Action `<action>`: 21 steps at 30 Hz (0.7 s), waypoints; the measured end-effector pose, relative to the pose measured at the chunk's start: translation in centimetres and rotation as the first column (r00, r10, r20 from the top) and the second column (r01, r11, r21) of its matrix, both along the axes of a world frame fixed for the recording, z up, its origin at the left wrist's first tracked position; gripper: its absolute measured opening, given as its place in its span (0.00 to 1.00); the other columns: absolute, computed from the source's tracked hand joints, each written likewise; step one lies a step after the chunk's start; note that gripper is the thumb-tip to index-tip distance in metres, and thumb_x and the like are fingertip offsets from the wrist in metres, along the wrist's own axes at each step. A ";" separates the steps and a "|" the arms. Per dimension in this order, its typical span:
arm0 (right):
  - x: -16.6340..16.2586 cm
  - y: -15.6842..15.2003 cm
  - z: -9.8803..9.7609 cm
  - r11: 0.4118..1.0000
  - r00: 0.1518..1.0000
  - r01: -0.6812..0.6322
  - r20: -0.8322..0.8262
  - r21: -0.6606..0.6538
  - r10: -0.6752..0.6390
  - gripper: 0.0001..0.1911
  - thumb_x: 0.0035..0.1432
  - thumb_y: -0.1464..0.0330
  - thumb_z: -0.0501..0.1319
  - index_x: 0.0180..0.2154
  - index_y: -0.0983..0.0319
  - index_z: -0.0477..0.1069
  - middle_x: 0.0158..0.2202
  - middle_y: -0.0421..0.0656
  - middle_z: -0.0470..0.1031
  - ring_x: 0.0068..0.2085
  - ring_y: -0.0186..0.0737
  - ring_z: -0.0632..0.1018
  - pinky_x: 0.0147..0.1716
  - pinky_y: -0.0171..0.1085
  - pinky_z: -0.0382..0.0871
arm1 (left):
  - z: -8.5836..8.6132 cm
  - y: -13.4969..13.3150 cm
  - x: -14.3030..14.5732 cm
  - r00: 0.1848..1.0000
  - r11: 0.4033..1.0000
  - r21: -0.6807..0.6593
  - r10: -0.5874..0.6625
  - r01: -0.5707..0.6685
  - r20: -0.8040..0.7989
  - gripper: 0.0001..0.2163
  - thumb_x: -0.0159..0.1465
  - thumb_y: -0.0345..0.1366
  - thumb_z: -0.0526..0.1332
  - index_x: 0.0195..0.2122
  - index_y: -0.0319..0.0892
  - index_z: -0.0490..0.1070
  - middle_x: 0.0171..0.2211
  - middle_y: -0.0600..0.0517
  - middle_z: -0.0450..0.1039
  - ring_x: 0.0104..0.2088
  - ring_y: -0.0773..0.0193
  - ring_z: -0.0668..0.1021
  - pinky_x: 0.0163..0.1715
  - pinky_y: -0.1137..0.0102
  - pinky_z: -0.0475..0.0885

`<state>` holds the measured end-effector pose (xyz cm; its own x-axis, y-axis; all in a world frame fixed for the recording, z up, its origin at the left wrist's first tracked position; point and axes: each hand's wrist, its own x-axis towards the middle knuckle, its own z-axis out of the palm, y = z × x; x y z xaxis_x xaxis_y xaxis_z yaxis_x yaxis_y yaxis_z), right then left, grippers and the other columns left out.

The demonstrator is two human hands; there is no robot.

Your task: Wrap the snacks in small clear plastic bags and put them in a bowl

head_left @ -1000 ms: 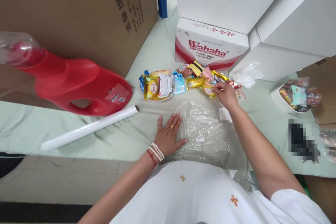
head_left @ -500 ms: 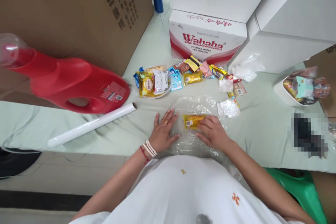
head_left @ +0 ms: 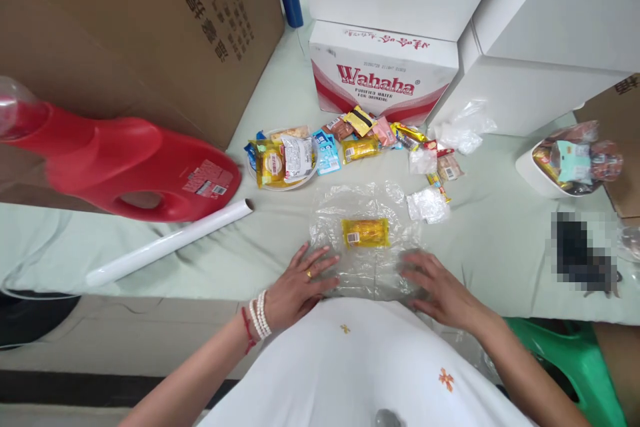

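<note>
A yellow snack packet lies in the middle of a sheet of clear plastic wrap spread on the pale green cloth. My left hand rests flat on the sheet's near left corner, fingers spread. At the near right corner my right hand also lies flat with fingers apart. Neither hand holds anything, and both are a little nearer to me than the packet.
A plate of snacks and loose packets lie beyond the sheet. A red detergent jug and a white roll lie at left. Behind stand a Wahaha carton, white boxes and a brown carton. A white bowl of wrapped snacks sits at right.
My right hand brought a yellow packet from the pile, set it on the plastic sheet and let go. Both hands then slid back to the sheet's near corners.
</note>
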<state>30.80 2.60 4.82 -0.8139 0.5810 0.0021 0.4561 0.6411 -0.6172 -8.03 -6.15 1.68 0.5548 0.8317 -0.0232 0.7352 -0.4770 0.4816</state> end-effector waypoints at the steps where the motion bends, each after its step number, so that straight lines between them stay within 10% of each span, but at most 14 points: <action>1: 0.6 -0.7 -0.5 1.000 1.000 0.027 -0.001 0.015 -0.027 0.18 0.66 0.66 0.64 0.57 0.56 0.72 0.62 0.52 0.69 0.62 0.52 0.70 0.58 0.54 0.71 | -0.3 0.0 0.3 1.000 1.000 -0.018 0.012 -0.012 0.019 0.15 0.66 0.33 0.60 0.51 0.56 0.78 0.66 0.51 0.70 0.73 0.54 0.60 0.73 0.45 0.45; 6: 0.1 -0.3 -1.2 0.995 0.989 0.098 -0.107 -0.036 -0.102 0.11 0.70 0.69 0.56 0.47 0.54 0.77 0.49 0.48 0.80 0.50 0.46 0.79 0.49 0.48 0.76 | -1.0 1.1 0.6 0.931 0.957 -0.166 0.273 -0.237 0.242 0.13 0.72 0.38 0.52 0.45 0.48 0.78 0.51 0.47 0.82 0.58 0.58 0.78 0.67 0.53 0.62; 11: -2.0 4.9 1.0 0.961 0.973 0.224 -0.023 -0.162 -0.231 0.15 0.72 0.61 0.54 0.42 0.57 0.79 0.36 0.44 0.81 0.39 0.42 0.80 0.41 0.40 0.75 | -0.2 4.5 0.2 0.719 0.778 -0.270 0.627 -0.567 0.298 0.16 0.71 0.47 0.52 0.39 0.44 0.75 0.36 0.50 0.81 0.36 0.60 0.80 0.40 0.66 0.76; 17: -5.4 11.2 1.8 0.920 0.845 0.342 0.365 0.193 -0.391 0.15 0.65 0.70 0.57 0.49 0.61 0.78 0.44 0.51 0.80 0.46 0.51 0.78 0.40 0.41 0.70 | -0.7 9.7 0.7 0.618 0.615 0.055 0.782 -0.786 0.084 0.10 0.62 0.41 0.61 0.39 0.42 0.76 0.37 0.43 0.76 0.44 0.47 0.75 0.48 0.52 0.71; 21: -9.6 13.4 2.4 0.914 0.892 0.224 0.308 0.337 -0.332 0.18 0.67 0.69 0.57 0.56 0.62 0.74 0.53 0.52 0.77 0.54 0.54 0.72 0.48 0.43 0.69 | 0.5 9.3 1.4 0.536 0.489 0.251 0.825 -0.835 0.180 0.13 0.64 0.37 0.58 0.46 0.38 0.76 0.44 0.38 0.73 0.48 0.44 0.71 0.53 0.48 0.67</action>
